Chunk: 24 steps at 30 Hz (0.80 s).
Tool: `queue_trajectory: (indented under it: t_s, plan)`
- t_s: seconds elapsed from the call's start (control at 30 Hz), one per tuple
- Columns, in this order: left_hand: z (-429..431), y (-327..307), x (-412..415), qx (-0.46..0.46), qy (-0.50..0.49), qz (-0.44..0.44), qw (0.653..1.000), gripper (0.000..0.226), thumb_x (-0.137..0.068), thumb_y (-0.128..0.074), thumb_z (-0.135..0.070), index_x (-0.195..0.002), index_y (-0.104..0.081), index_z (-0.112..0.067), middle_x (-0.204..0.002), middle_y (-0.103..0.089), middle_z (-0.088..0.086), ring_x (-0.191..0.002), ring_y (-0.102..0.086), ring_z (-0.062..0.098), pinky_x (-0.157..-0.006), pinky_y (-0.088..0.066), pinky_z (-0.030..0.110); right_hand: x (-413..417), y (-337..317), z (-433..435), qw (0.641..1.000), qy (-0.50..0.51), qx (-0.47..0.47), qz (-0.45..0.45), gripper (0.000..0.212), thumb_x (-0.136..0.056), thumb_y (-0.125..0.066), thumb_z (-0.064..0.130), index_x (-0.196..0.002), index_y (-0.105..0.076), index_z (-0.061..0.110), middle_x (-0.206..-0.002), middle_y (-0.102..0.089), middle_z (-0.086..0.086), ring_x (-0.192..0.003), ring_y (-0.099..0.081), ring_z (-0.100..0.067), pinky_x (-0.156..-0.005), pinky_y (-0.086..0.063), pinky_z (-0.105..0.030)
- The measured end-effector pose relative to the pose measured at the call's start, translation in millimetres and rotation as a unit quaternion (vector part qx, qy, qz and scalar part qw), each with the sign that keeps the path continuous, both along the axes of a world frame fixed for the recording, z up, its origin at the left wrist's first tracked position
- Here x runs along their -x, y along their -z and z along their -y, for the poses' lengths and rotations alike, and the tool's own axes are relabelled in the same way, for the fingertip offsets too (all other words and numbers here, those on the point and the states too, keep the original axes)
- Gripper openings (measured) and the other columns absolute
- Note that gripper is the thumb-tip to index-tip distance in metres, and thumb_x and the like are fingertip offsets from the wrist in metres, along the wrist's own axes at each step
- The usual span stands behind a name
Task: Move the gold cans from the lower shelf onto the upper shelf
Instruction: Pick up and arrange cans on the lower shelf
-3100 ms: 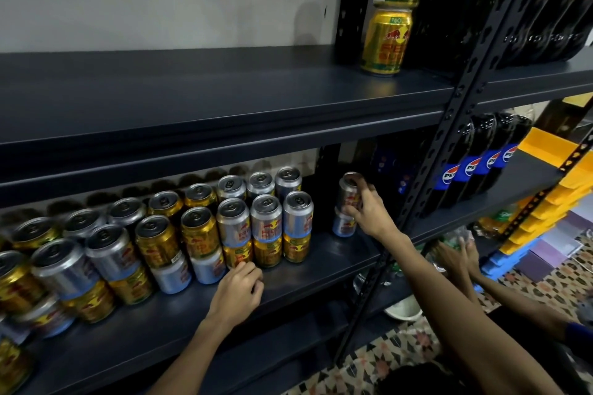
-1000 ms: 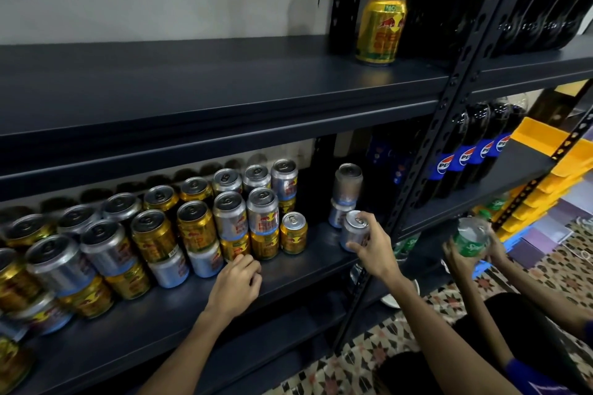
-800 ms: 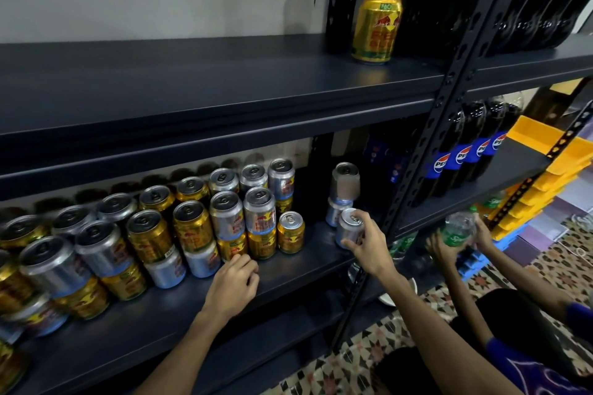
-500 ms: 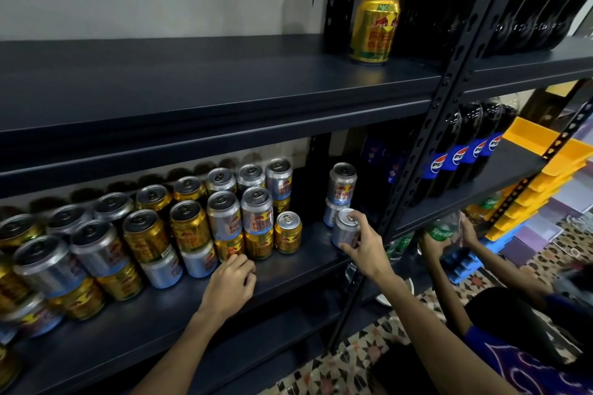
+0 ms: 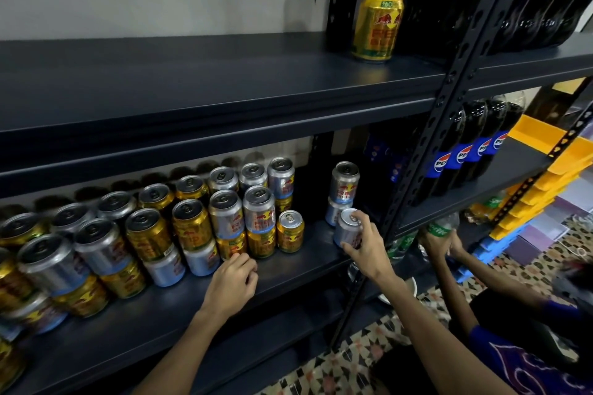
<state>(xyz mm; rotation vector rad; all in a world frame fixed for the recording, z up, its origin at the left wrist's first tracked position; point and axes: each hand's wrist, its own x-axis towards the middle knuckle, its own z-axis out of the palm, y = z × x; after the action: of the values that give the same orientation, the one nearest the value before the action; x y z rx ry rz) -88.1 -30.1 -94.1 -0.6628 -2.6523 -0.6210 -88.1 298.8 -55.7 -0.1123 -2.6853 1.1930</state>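
Gold cans (image 5: 290,231) are standing on the lower shelf (image 5: 160,324), the right hand (image 5: 369,250) keeping its grip round a silver can (image 5: 346,229), the left hand (image 5: 232,282) resting with a loose, empty grip.

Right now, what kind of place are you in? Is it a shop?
Probably a small shop or its stockroom: dark metal shelves hold stacked gold and silver drink cans and rows of cola bottles, with yellow bins alongside.

My right hand (image 5: 369,253) now grips a silver can (image 5: 346,231), taken off the front gold can (image 5: 290,231) and held beside the silver stack (image 5: 343,192).
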Motion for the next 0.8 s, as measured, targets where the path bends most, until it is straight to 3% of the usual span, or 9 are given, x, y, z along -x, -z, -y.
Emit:
queue_trajectory:
  t_s: [0.17, 0.23, 0.33, 0.5, 0.63, 0.8]
  plan:
    - [1, 0, 0, 0.000, -0.003, 0.004, 1.000, 0.018, -0.084, -0.044, -0.020, -0.074, -0.059, -0.016, -0.077, -0.053, -0.007, -0.077, -0.049, 0.011, -0.064, -0.044, 0.024, -2, -2, 0, 0.999, 0.003, 0.031, 0.008, 0.091, -0.083, -0.082, 0.011, -0.152, -0.026, 0.033, -0.137, -0.048, -0.007, -0.121, -0.052, -0.021, -0.095, -0.041, -0.027]
    - [1, 0, 0, 0.000, -0.003, 0.004, 1.000, 0.018, -0.084, -0.044, -0.020, -0.074, -0.059, -0.017, -0.077, -0.053, -0.007, -0.077, -0.049, 0.010, -0.064, -0.044, 0.024, -2, -8, 3, 0.999, 0.008, 0.037, 0.009, 0.100, -0.081, -0.086, 0.021, -0.156, -0.020, 0.029, -0.143, -0.045, -0.007, -0.124, -0.047, -0.014, -0.097, -0.039, -0.025]
    - [0, 0, 1, 0.001, -0.002, 0.005, 1.000, 0.019, -0.084, -0.044, -0.020, -0.074, -0.059, -0.017, -0.077, -0.052, -0.008, -0.076, -0.049, 0.010, -0.065, -0.044, 0.023, 3, -24, 6, 0.998, 0.038, 0.057, -0.015, 0.105, -0.075, -0.089, 0.039, -0.156, -0.021, 0.028, -0.146, -0.044, -0.007, -0.129, -0.044, -0.016, -0.101, -0.040, -0.032]
    - [0, 0, 1, -0.001, -0.001, 0.006, 1.000, 0.018, -0.084, -0.043, -0.020, -0.074, -0.058, -0.017, -0.077, -0.052, -0.008, -0.076, -0.048, 0.009, -0.065, -0.043, 0.023, 25, -58, 11, 0.990, 0.096, 0.100, 0.003, 0.104, -0.075, -0.088, 0.042, -0.155, -0.025, 0.021, -0.152, -0.043, -0.015, -0.138, -0.044, -0.030, -0.102, -0.047, -0.044]
    - [1, -1, 0, 0.002, -0.002, 0.007, 1.000, 0.018, -0.084, -0.043, -0.021, -0.075, -0.059, -0.018, -0.078, -0.052, -0.009, -0.077, -0.048, 0.008, -0.066, -0.042, 0.021, 46, -72, 12, 0.988, 0.093, 0.080, 0.096, 0.098, -0.078, -0.087, 0.039, -0.154, -0.030, 0.014, -0.147, -0.049, -0.020, -0.131, -0.052, -0.036, -0.094, -0.048, -0.041]
    - [0, -1, -1, -0.003, -0.004, 0.008, 1.000, 0.018, -0.083, -0.044, -0.021, -0.074, -0.059, -0.017, -0.077, -0.053, -0.009, -0.076, -0.048, 0.009, -0.067, -0.039, 0.021, 60, -71, 9, 0.986, 0.084, 0.070, 0.126, 0.078, -0.080, -0.085, 0.041, -0.140, -0.042, 0.015, -0.126, -0.063, -0.014, -0.115, -0.062, -0.032, -0.082, -0.047, -0.035]
